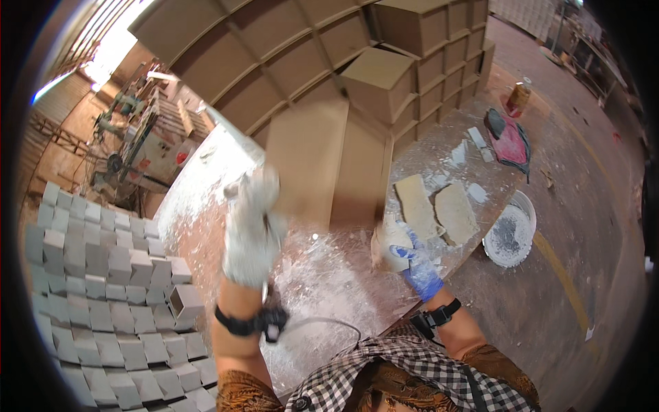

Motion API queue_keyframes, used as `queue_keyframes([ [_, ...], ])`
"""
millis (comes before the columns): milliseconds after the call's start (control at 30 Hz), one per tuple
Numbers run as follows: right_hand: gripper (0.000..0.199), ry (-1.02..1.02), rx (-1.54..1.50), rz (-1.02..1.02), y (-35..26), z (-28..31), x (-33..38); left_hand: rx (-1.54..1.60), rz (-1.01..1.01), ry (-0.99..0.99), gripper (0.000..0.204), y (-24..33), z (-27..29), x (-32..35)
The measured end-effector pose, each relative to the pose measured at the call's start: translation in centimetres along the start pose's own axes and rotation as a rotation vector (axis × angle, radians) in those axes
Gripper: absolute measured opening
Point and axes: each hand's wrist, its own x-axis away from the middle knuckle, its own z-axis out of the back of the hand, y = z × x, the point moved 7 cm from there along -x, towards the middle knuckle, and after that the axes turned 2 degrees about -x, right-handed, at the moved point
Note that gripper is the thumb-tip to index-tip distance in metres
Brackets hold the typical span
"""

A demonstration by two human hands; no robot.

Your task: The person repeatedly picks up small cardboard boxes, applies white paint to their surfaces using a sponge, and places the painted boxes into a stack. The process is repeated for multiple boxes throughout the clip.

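My left hand (252,230), in a white glove, grips the near left edge of a brown box (305,154). The box is tilted over the table and smeared by motion, and so are the fingers on it. In a blue and white glove, my right hand (419,264) is closed on a pale cream pad (386,246) close to the box's lower right corner. Whether the pad touches the box I cannot tell. Beside that hand lie two more rough cream pads, a left one (417,206) and a right one (456,211).
Stacked brown boxes (274,48) rise at the table's far side. Rows of grey boxes (103,288) stand at the left. White dust covers the table (329,288). Right of it are a bucket (509,233), a pink and dark cloth (509,141) and an amber container (518,97).
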Motion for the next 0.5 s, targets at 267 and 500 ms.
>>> queue_keyframes([
  [267,0.062,-0.223,0.635,-0.070,5.5,-5.6,-0.7,1.277,1.211,0.622,0.041,-9.0,3.8,35.0],
  [500,0.058,-0.855,1.306,0.480,14.2,-21.6,7.3,1.271,1.182,1.110,0.040,-9.9,5.5,46.0],
])
